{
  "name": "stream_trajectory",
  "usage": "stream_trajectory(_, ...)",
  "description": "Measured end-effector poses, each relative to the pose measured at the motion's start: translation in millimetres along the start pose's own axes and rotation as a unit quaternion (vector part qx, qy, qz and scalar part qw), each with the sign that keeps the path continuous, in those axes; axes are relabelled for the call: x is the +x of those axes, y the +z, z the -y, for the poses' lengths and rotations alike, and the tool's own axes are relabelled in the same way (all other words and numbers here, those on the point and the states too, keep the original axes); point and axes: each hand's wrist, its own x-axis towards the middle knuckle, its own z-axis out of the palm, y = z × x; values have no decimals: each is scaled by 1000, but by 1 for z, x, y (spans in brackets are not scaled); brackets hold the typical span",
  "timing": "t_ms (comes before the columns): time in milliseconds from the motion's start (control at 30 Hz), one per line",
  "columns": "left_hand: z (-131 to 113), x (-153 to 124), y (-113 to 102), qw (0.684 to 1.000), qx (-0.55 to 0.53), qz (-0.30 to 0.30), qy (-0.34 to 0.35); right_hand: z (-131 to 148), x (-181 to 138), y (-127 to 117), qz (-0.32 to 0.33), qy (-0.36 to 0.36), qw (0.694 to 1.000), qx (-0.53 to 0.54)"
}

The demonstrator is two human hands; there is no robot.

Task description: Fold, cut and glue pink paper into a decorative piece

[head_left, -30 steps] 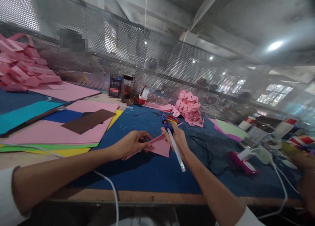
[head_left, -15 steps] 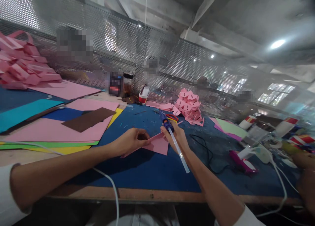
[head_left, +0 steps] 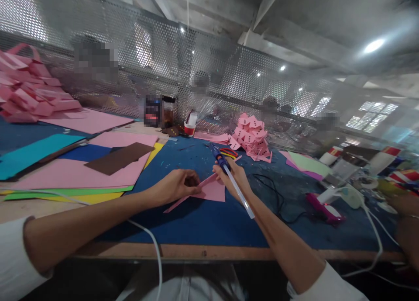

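My left hand point(head_left: 181, 186) pinches a folded pink paper piece point(head_left: 212, 191) between thumb and fingers, a little above the blue mat point(head_left: 183, 231). A narrow strip of the paper slants down to the left under that hand. In my right hand point(head_left: 235, 175) is a dark blue hot glue gun point(head_left: 220, 157), with a long clear glue stick sticking out of its back toward me. Its nozzle points away from me. The right fingers lie at the paper's upper right end; whether they grip it too is hidden.
On the left lie stacked coloured sheets point(head_left: 81, 174) and a heap of pink paper strips point(head_left: 29, 87). Dotted pink pieces point(head_left: 250, 137) are piled at the back, near a red-and-white cup point(head_left: 189, 128). At right are a black cable point(head_left: 278, 200), a magenta device point(head_left: 325, 208) and another person's arm point(head_left: 407, 235).
The view has shifted slightly. Both hands keep nearly the same place and hold; the pink paper is tilted a little differently, with more of its lower left strip showing.
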Motion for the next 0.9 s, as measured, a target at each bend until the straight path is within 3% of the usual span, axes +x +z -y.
stream_trajectory(367, -4, -2, 3, 989, 144, -33, 15, -5, 3, 0, 25, 3, 999, -35)
stream_trajectory(633, -8, -9, 5, 933, 348, -52, 72, -8, 2, 2, 32, 11, 999, -9)
stream_trajectory(733, -12, -11, 3, 920, 384, -47, 61, -8, 2, 3, 11, 18, 1000, 15)
stream_trajectory(900, -5, -14, -4, 923, 379, -33, 53, 2, -2, 2, -35, 22, 995, 94)
